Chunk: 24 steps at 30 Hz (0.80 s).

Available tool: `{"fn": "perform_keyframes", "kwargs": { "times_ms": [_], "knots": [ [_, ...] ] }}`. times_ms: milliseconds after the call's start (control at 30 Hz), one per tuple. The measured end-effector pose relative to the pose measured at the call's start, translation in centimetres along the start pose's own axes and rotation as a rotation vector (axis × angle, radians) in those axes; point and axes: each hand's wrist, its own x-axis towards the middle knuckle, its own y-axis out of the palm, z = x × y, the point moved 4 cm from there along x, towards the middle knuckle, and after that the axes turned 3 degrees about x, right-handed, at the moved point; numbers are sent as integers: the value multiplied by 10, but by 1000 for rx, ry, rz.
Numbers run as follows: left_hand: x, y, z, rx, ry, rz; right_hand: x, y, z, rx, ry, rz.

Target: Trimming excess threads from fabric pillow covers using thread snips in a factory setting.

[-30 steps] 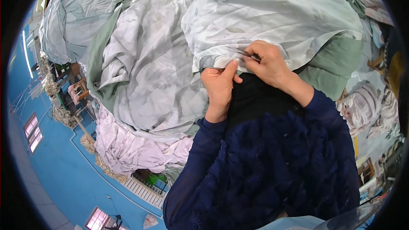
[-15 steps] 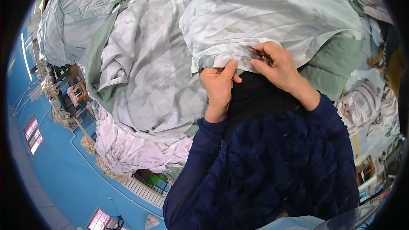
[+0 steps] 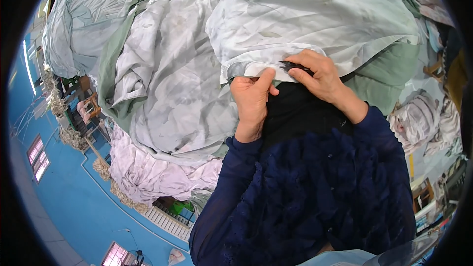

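Observation:
Across my lap and in front of me lies a large white cloth (image 3: 315, 17) with faint grey leaf print, its hemmed edge toward me. My left hand (image 3: 250, 102) pinches that hem between thumb and fingers, beside a small grey-blue patch (image 3: 238, 70) at the corner. Closed around small black thread snips (image 3: 294, 67), my right hand (image 3: 322, 80) is just right of the left one. The snips' pointed tip lies over the hem and aims left. Green fabric (image 3: 387, 76) shows under the cloth at the right.
More of the grey-white printed cloth (image 3: 182, 83) with a green border spreads to the left. A pale pink cloth heap (image 3: 152, 165) hangs below it. Light blue-grey cloth (image 3: 88, 34) is piled at the far left, and a striped bundle (image 3: 416, 118) sits at the right.
The snips' blades, spread apart before, now appear together, with the tip slightly further left. My left hand keeps its pinch on the hem, nearly unmoved.

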Motion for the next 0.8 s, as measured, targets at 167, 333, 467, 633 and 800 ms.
{"fn": "perform_keyframes", "kwargs": {
  "times_ms": [167, 333, 467, 633, 800],
  "knots": [
    [3, 6, 2, -95, 79, 16, 3, 0, 4, 47, -23, 3],
    [4, 4, 5, -69, 79, 39, 3, 1, 4, 100, 32, 73],
    [3, 6, 4, -73, 94, 46, 3, 2, 3, 114, 20, 70],
    [3, 7, 4, -57, 102, 52, 5, 2, 4, 160, 22, 56],
    [2, 7, 2, -55, 102, 51, 5, 5, 0, 216, 46, 66]
  ]
}}
